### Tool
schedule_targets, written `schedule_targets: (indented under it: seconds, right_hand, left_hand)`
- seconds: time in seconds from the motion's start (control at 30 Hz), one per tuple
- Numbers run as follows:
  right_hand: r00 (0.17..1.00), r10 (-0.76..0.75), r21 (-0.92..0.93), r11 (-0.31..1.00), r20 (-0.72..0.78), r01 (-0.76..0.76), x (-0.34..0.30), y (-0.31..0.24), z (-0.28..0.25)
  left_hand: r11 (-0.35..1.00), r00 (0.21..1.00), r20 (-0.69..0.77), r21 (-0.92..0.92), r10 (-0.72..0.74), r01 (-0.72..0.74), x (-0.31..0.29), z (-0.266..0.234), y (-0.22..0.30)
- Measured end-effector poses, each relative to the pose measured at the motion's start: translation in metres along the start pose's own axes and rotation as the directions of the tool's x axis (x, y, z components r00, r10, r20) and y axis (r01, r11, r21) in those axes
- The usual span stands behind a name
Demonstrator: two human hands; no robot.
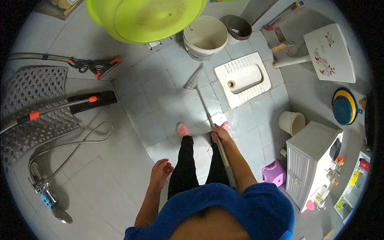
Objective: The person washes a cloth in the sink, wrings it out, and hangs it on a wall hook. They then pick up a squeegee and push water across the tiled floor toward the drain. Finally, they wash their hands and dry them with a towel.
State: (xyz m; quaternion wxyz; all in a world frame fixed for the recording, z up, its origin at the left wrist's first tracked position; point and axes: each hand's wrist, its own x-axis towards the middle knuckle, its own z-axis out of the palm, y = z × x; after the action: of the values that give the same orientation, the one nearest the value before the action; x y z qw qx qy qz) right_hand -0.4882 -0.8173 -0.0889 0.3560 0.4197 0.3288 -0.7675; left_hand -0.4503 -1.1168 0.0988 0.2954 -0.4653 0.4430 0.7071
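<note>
My right hand [221, 134] is wrapped round the pale pole of a long-handled floor cleaning tool [205, 105]. The pole runs back under my right forearm toward my side. Its grey, roughly triangular head [193, 81] rests on the tiles left of a white squat toilet [245, 79]; whether it is a brush or a squeegee I cannot tell. My left hand [161, 171] hangs beside my left leg, empty, with loosely bent fingers apart. My feet, in pink shoes [183, 129], stand on the tiled floor.
Ahead are a white bucket [206, 39], a dark waste bin [236, 28] and a large lime-green basin [148, 18]. On the right are a small white bucket [292, 123], a purple stool [274, 173] and a white cabinet [306, 160]. A shower hose [74, 143] hangs on the left wall.
</note>
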Motion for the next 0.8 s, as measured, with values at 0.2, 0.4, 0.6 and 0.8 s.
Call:
schedule_targets:
  seconds: [0.2,0.4,0.6,0.8]
  right_hand:
    - [0.977,-0.141,-0.131,0.984,-0.158,0.121,-0.067,-0.015,-0.039]
    - [1.0,0.012,-0.491,0.871,-0.004,-0.012,-0.041,0.005,0.06]
    - [0.986,0.107,-0.72,0.694,0.127,0.017,0.077,0.08,0.113]
    - [0.966,0.237,-0.579,0.804,0.104,-0.135,0.04,0.029,0.044]
  left_hand:
    - [0.998,0.995,0.083,0.009,-0.058,0.057,0.002,0.018,-0.015]
    - [0.998,0.998,-0.002,-0.016,-0.058,0.058,-0.002,0.011,-0.028]
    - [0.999,0.996,-0.09,-0.04,0.004,-0.008,-0.012,0.001,-0.021]
    - [0.997,0.991,-0.128,-0.063,0.031,-0.039,-0.015,-0.005,-0.028]
